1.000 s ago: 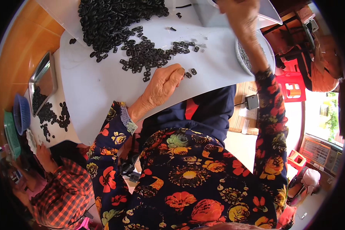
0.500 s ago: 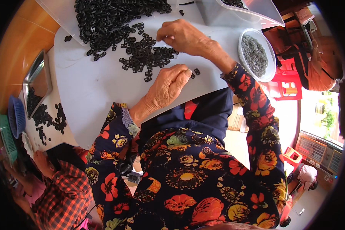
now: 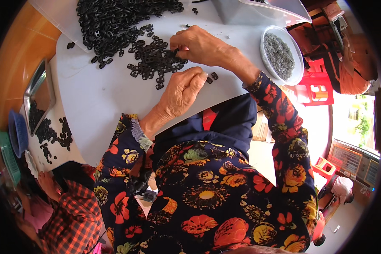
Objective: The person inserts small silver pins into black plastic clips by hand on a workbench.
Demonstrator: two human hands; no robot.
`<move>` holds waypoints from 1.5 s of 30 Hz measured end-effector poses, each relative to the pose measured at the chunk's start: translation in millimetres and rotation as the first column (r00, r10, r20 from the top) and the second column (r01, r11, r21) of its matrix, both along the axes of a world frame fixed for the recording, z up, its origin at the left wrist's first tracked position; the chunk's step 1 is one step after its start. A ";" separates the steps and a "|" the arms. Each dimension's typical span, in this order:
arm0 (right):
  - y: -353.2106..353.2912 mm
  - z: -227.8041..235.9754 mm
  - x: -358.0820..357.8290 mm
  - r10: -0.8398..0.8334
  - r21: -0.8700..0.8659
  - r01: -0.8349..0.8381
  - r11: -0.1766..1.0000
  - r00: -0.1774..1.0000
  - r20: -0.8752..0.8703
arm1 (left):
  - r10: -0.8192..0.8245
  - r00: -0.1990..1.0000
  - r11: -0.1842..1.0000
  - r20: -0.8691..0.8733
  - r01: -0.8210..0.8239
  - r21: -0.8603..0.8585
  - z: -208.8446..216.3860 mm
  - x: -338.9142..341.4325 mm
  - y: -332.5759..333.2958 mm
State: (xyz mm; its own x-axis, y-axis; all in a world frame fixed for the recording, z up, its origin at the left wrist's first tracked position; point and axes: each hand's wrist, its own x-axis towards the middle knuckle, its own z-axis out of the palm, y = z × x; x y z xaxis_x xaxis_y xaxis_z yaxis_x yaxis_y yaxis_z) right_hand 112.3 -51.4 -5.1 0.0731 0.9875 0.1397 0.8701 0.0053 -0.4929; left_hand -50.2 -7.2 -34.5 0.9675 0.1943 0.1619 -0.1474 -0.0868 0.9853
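Note:
Small black oval plastic pieces with two holes lie in a loose heap [image 3: 150, 57] on the pale table [image 3: 97, 106]. My right hand [image 3: 201, 46] is at the heap's right edge, its thumb and fingers closed on a small black two-holed piece that shows partly between them. Just nearer to me, my left hand [image 3: 180, 91] is closed, thumb pressed against the curled fingers; whatever it holds is hidden. Beside its thumb tip lie a couple of loose black pieces [image 3: 214, 75].
A bigger pile of black pieces [image 3: 110, 25] spills from a clear plastic bin [image 3: 57, 19]. To the right stands a round tub [image 3: 299, 67] of small clear-grey parts, below another clear bin [image 3: 241, 15]. At left are a metal tray [image 3: 51, 95], baskets [image 3: 17, 131] and a person in a checked shirt [image 3: 78, 207].
My right hand has moved down and slightly left, onto the heap's edge, and its fingers have closed around a black piece. My left hand stays nearly in place, still closed.

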 end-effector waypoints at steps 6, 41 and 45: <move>-8.6 6.9 0.0 -0.132 -0.028 0.129 0.991 0.973 -0.188 | 0.078 0.997 0.997 0.003 -0.077 -0.024 3.4 -0.8 -0.7; -65.6 7.3 -0.2 -0.430 0.308 0.469 0.828 0.883 -0.190 | 0.293 0.946 0.923 -0.137 -0.317 -0.218 6.7 4.8 16.1; -76.1 10.0 48.8 -0.503 0.139 0.489 0.861 0.859 0.095 | 0.273 0.948 0.949 -0.165 -0.294 -0.115 9.1 4.4 14.3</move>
